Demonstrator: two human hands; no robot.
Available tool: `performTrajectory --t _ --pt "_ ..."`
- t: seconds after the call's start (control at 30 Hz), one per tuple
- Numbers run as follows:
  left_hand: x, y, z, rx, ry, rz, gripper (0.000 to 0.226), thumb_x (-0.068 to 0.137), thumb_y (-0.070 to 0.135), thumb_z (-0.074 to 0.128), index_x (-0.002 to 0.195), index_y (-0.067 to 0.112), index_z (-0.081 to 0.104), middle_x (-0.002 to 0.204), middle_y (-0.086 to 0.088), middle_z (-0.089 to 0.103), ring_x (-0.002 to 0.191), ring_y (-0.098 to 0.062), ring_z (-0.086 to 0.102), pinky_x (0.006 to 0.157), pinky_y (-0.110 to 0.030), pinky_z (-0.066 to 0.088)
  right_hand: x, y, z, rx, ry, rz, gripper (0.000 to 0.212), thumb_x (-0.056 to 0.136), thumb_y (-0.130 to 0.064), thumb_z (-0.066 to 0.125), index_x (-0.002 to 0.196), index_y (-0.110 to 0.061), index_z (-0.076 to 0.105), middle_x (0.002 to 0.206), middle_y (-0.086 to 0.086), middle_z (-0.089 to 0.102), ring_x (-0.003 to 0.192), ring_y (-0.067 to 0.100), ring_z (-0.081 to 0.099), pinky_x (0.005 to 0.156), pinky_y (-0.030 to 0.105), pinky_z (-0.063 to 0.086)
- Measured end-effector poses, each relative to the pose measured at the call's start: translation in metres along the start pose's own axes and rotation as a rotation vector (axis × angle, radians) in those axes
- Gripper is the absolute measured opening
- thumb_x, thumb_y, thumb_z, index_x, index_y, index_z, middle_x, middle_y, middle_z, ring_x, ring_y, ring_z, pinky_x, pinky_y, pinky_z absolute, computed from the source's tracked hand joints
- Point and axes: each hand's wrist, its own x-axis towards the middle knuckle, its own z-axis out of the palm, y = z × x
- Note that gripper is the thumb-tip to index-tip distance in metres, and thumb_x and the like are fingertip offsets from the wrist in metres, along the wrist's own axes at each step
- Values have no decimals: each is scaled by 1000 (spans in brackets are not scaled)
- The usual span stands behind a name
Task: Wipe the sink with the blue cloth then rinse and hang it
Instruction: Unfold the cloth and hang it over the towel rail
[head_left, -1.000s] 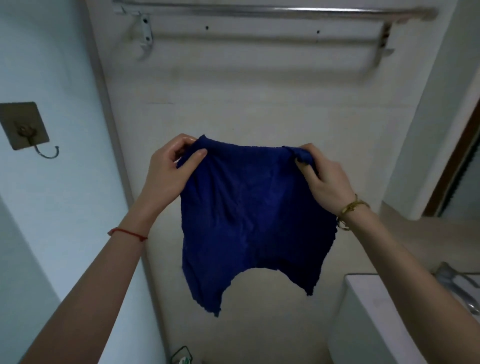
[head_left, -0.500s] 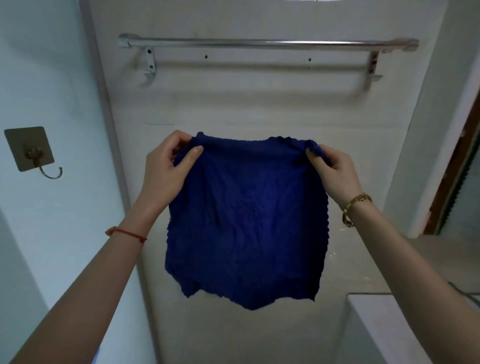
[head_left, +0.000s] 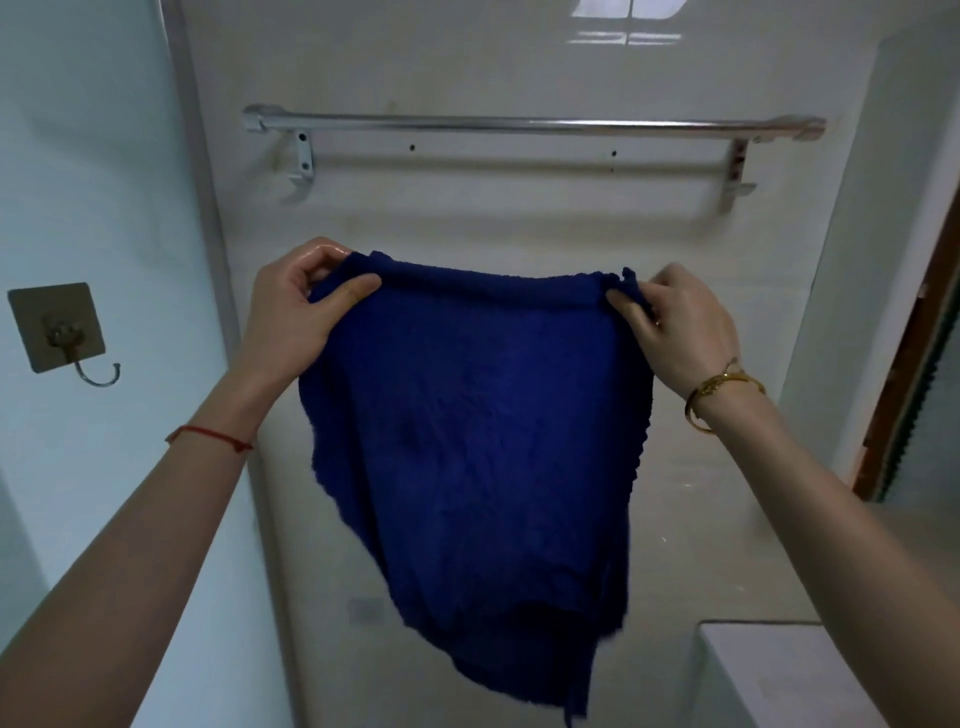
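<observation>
The blue cloth (head_left: 478, 431) hangs spread out in front of me, held up by its two top corners. My left hand (head_left: 296, 312) pinches the top left corner and my right hand (head_left: 680, 322) pinches the top right corner. A metal towel rail (head_left: 530, 126) is fixed to the cream wall above the cloth, a clear gap above its top edge. The lower edge of the cloth is blurred. A white corner of the sink unit (head_left: 769, 670) shows at the bottom right; the basin itself is out of view.
A square adhesive hook (head_left: 62, 332) sticks to the pale blue wall on the left. A second, thinner bar (head_left: 519, 166) runs under the towel rail. A brown door frame (head_left: 904, 364) stands at the right edge.
The view has tilted up, so the towel rail sits lower in frame. Both hands have stretched the cloth's top edge taut, and its lower part has swung and narrowed.
</observation>
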Motion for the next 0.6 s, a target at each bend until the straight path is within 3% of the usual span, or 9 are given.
performTrajectory --t 0.17,0.23,0.3,0.4,0.47,0.53,0.6 --pt "21 -1 -7 51 -91 -6 19 90 20 73 88 37 65 87 23 68 85 2 63 82 -13 47 22 -9 -18 -43 -76 158 51 99 -50 37 60 -18 43 59 1 48 58 26 47 47 30 24" --pt "27 -1 -7 135 -155 1 21 89 16 73 91 35 67 86 28 69 86 8 63 79 -6 46 31 -10 -24 13 -115 217 53 99 -48 39 60 -13 46 58 5 49 55 25 48 47 32 29" --pt "32 -1 -6 214 -190 5 15 90 15 71 96 29 71 88 22 70 84 9 63 75 -5 46 37 -10 -31 126 -162 275 50 99 -46 41 67 -10 54 58 11 57 54 28 57 50 35 43" --pt "46 4 -12 366 -125 61 9 94 21 67 101 19 73 89 5 70 82 -8 64 75 -22 49 40 -12 -41 346 -206 384 38 100 -43 40 85 -13 58 60 15 66 48 24 64 45 29 49" --pt "57 9 -17 564 -77 152 18 97 29 62 104 15 71 89 -4 71 82 -22 64 70 -32 46 43 -16 -44 381 -226 400 34 101 -43 38 89 -16 55 65 16 68 53 27 68 50 33 57" --pt "64 15 -20 777 -18 229 26 99 36 57 103 13 68 86 -10 71 78 -29 64 60 -32 40 49 -20 -45 204 -217 360 45 100 -48 34 84 -13 56 66 12 66 53 26 68 58 40 58" --pt "66 20 -20 903 21 231 33 102 37 51 99 9 68 81 -14 69 73 -31 62 49 -28 25 54 -23 -48 -35 -201 336 57 99 -54 27 80 -9 57 61 8 63 51 24 65 55 34 52"
